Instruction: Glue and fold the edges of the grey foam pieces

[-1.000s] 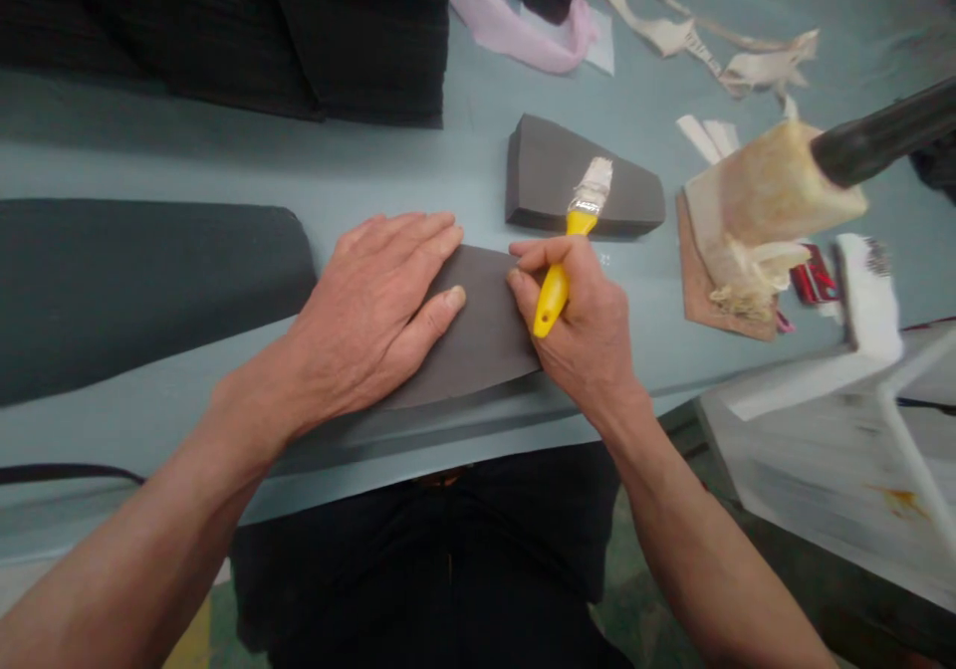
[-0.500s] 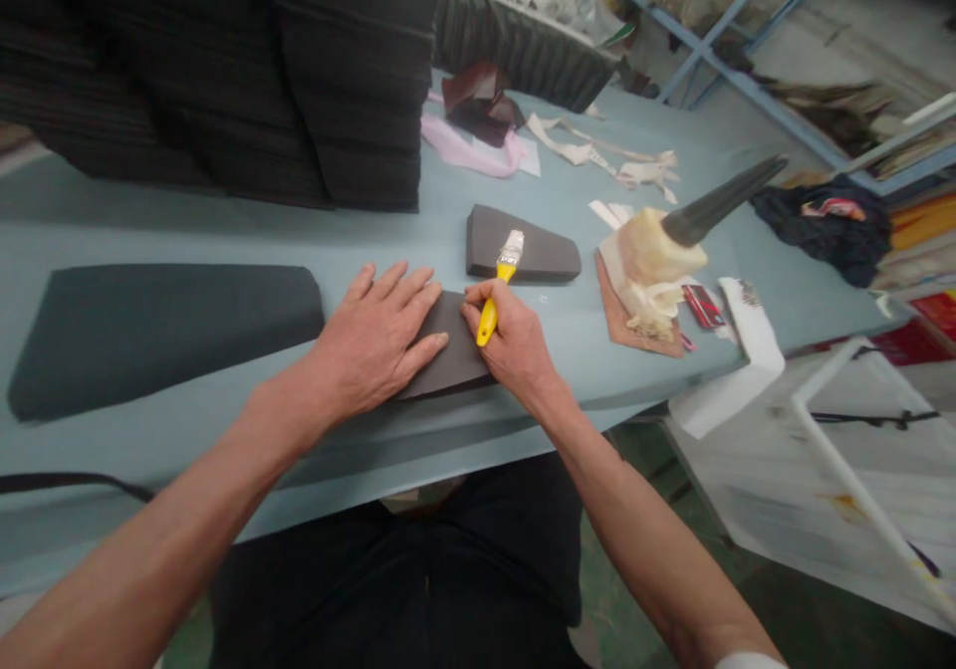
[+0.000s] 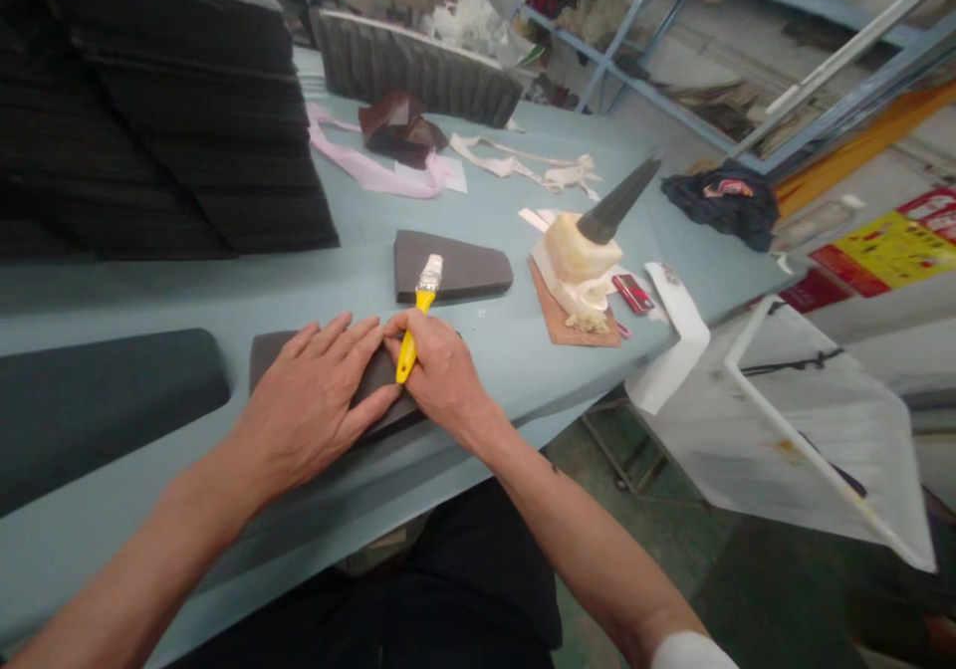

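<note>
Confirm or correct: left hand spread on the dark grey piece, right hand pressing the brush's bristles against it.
Not pressed: the head view shows the brush in the right hand with bristles pointing away from the dark grey piece, on which the left hand lies spread.

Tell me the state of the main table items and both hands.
Yellow-handled flat brush: held, bristles pointing away
Left bare hand: spread, palm down
Right bare hand: closed on the brush
Dark grey tapered panel: under the hands, partly covered
Thick dark grey tapered block: lying flat
Large dark green tapered panel: lying flat
Pale pink cloth strip: loose, curved
</note>
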The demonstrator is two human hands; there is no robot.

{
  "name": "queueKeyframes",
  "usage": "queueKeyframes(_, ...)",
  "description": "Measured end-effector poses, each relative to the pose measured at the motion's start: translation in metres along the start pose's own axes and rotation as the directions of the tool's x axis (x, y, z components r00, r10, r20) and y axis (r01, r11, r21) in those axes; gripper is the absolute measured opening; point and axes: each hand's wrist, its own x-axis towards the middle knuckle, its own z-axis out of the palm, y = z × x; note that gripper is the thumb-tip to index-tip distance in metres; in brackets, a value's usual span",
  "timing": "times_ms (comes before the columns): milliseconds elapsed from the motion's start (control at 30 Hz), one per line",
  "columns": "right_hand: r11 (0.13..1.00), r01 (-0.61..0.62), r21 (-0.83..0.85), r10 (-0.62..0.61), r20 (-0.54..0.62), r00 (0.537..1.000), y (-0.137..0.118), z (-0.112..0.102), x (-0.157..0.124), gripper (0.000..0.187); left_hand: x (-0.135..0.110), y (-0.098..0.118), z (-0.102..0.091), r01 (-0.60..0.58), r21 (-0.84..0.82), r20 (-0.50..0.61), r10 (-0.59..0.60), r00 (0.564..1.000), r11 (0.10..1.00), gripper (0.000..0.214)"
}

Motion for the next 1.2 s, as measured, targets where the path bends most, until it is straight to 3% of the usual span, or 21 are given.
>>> queueKeyframes(167,0.999,0.038,-0.007,-0.038,-0.044,0.998,-0.003,0.001,0.000,0.008,-0.002,-0.004,0.003,-0.021,0.067,-0.016,0.022,1.000,0.998,0.080)
queueKeyframes(267,0.996,0.086,0.033,-0.078,-0.196,0.978,0.004,-0.008,-0.003,0.008,-0.003,-0.004,0.002,-0.020,0.110,-0.006,0.021,1.000,0.994,0.083)
queueKeyframes(367,0.997,0.063,0.032,-0.046,-0.380,0.924,0.031,-0.024,-0.010,0.013,-0.003,-0.004,0.002,-0.026,0.142,-0.004,0.027,1.000,0.990,0.086)
queueKeyframes(467,0.995,-0.094,-0.033,0.070,-0.443,0.894,0.073,-0.038,-0.018,0.016,-0.003,-0.004,0.002,-0.035,0.163,-0.025,0.039,0.999,0.986,0.086)
queueKeyframes(567,0.986,-0.148,-0.074,0.107,-0.392,0.914,0.109,-0.043,-0.028,0.020,-0.004,-0.006,0.003,-0.043,0.171,-0.036,0.049,0.998,0.984,0.085)
queueKeyframes(667,0.984,-0.126,-0.123,0.087,-0.285,0.955,0.124,-0.038,-0.037,0.021,-0.005,-0.007,0.004,-0.046,0.168,-0.050,0.055,0.997,0.985,0.083)
queueKeyframes(967,0.963,-0.073,-0.261,0.050,-0.095,0.994,0.112,-0.018,-0.043,0.030,-0.005,-0.003,0.002,-0.046,0.173,-0.059,0.057,0.997,0.984,0.078)
queueKeyframes(1200,0.946,-0.018,-0.323,0.012,-0.020,1.000,0.108,-0.021,-0.045,0.023,-0.004,0.000,0.002,-0.020,0.162,-0.061,0.030,0.998,0.987,0.081)
